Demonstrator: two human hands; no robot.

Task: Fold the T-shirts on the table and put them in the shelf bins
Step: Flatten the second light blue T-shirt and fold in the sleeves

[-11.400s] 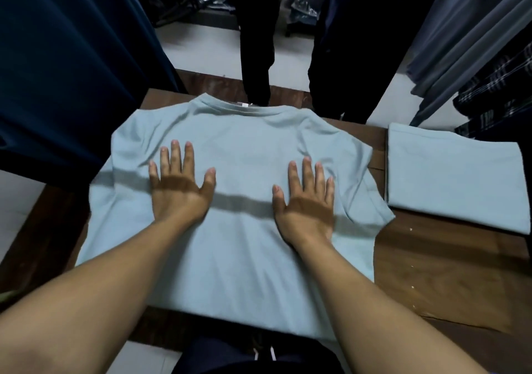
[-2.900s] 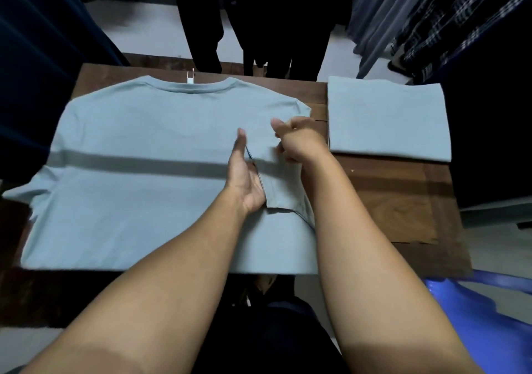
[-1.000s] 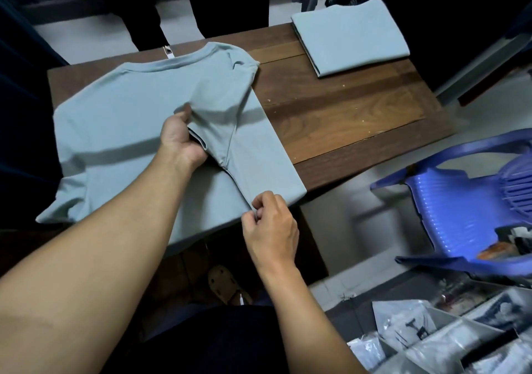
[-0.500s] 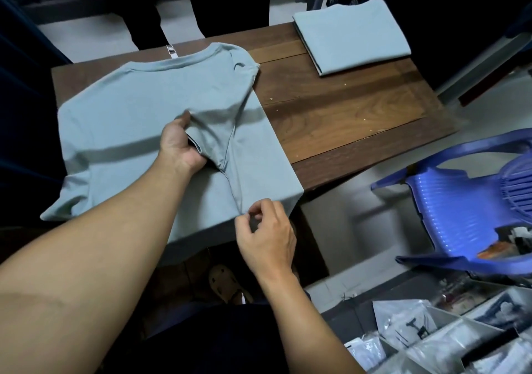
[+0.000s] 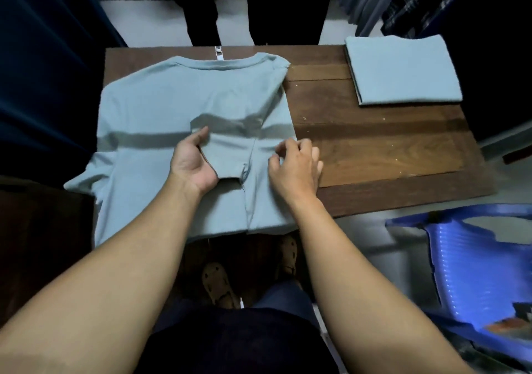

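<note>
Counter (image 5: 374, 149): one folded T-shirt (image 5: 403, 68).
My left hand (image 5: 193, 163): fingers pinch the sleeve (image 5: 227, 155).
My right hand (image 5: 296, 166): off hem (image 5: 218, 227), onto side fold (image 5: 288, 120); grip unclear.
Meaning: first fold set.

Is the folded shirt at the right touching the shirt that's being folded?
Apart. The head view shows bare wooden table between the folded shirt and the spread T-shirt.

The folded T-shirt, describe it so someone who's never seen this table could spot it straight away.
Start at the wooden table. On its far right corner lies the folded T-shirt. Unlike the spread-out T-shirt on the left, also pale blue, it is a neat rectangle with no collar or sleeves showing.
</note>
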